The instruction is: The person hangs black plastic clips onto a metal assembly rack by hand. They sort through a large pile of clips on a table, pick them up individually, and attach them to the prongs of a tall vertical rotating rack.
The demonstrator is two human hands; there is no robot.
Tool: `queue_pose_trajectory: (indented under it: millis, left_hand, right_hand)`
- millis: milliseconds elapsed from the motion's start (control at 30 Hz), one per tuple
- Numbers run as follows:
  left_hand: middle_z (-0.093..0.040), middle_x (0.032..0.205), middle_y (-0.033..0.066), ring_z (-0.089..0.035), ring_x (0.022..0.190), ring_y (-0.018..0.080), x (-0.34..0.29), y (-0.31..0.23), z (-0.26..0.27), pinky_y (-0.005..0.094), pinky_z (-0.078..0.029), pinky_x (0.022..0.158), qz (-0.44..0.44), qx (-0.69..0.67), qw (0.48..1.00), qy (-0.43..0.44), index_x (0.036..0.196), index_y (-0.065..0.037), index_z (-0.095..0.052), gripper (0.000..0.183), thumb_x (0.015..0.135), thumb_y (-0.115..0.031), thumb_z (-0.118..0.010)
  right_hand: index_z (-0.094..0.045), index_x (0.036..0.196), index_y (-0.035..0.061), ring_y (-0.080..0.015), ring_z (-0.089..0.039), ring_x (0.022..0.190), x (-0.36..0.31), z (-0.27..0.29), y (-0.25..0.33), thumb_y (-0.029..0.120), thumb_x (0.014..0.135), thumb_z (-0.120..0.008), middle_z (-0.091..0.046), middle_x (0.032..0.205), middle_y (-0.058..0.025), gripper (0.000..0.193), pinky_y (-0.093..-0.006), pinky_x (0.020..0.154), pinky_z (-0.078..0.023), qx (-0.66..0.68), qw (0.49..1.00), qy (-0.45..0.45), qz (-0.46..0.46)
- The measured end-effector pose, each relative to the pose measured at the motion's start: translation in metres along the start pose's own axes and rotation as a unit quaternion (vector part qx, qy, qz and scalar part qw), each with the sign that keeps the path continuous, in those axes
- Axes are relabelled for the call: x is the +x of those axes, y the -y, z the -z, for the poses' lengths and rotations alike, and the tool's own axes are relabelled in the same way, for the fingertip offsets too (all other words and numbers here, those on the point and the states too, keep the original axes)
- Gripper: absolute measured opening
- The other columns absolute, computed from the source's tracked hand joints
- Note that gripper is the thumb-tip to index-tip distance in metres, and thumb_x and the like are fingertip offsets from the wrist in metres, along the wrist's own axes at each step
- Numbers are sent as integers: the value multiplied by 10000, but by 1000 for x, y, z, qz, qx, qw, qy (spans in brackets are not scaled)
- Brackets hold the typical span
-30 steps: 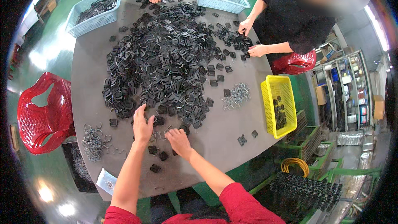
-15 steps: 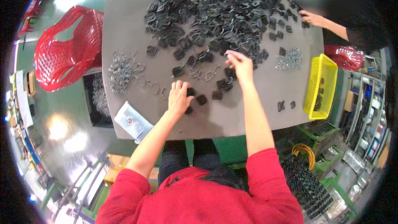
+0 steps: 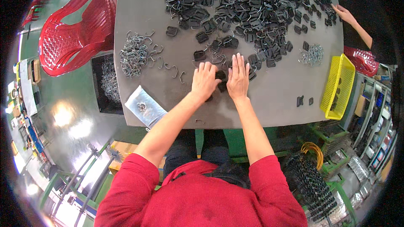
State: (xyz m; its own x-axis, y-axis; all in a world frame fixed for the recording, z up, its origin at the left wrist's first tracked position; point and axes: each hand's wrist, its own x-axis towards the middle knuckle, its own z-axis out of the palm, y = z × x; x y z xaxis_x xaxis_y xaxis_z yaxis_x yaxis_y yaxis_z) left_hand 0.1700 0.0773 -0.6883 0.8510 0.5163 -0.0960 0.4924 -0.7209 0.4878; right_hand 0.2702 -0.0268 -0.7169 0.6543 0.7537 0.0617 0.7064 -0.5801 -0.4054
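Note:
Side by side over the near middle of the table, my two hands rest among small black plastic pieces. My left hand [image 3: 204, 80] is bent, with fingers and thumb closed around a black plastic piece [image 3: 220, 75]; its palm hides part of what lies beneath. My right hand [image 3: 238, 77] lies flat, fingers stretched forward and close together, against black pieces beside it. Just beyond the fingers are a few bent wire hooks [image 3: 216, 54] and more black pieces. Farther off spreads a large heap of black plastic pieces [image 3: 248, 10], many with wire hooks.
Left on the table [image 3: 286, 109] are a pile of wire hooks [image 3: 134, 55] and a pale blue pouch [image 3: 145, 106]. At right stand a small hook pile [image 3: 312, 54] and a yellow basket [image 3: 343, 86]. A co-worker's hand [image 3: 346, 15] reaches in at far right. A red chair [image 3: 69, 38] stands left.
My right hand has come down from a raised pinch to lie flat near the left. My left hand has moved right, and loose black pieces now sit gathered around both hands. The view has shifted.

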Motion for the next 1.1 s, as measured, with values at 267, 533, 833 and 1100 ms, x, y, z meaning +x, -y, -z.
queue_pose_trajectory:
  millis: [267,533,833,1100]
  left_hand:
    - [-640,819,131,-610,737,167,-8,34,31,294,-482,686,169,-300,938,-39,893,4,-555,188,745,-58,-653]
    - [-621,951,157,-611,854,261,69,58,81,334,-482,756,41,-294,940,-168,1006,-10,-578,243,803,-141,-601]
    - [-502,1145,143,-453,1124,317,-44,98,52,393,-364,945,61,-146,968,-193,1096,-32,-513,327,772,4,-531]
    - [-146,1481,11,-101,1371,210,-173,43,-36,522,26,1078,-303,115,943,82,1407,-187,-232,654,836,-389,-481]
  right_hand:
    - [-374,1310,34,-320,-299,1288,-3,-14,35,237,882,-489,-328,1379,-161,488,-439,1052,-252,-4,997,14,70]
    - [-324,1338,32,-320,-226,1324,-27,-18,87,219,850,-520,-271,1415,-156,558,-432,1077,-202,33,996,36,74]
    - [-326,1342,36,-286,-206,1341,-37,-38,124,130,848,-475,-274,1424,-134,524,-434,1091,-161,131,983,49,122]
    - [-398,1322,146,-265,-216,1339,-77,4,17,247,864,-499,-289,1428,-78,480,-520,1069,-128,-152,983,74,68]
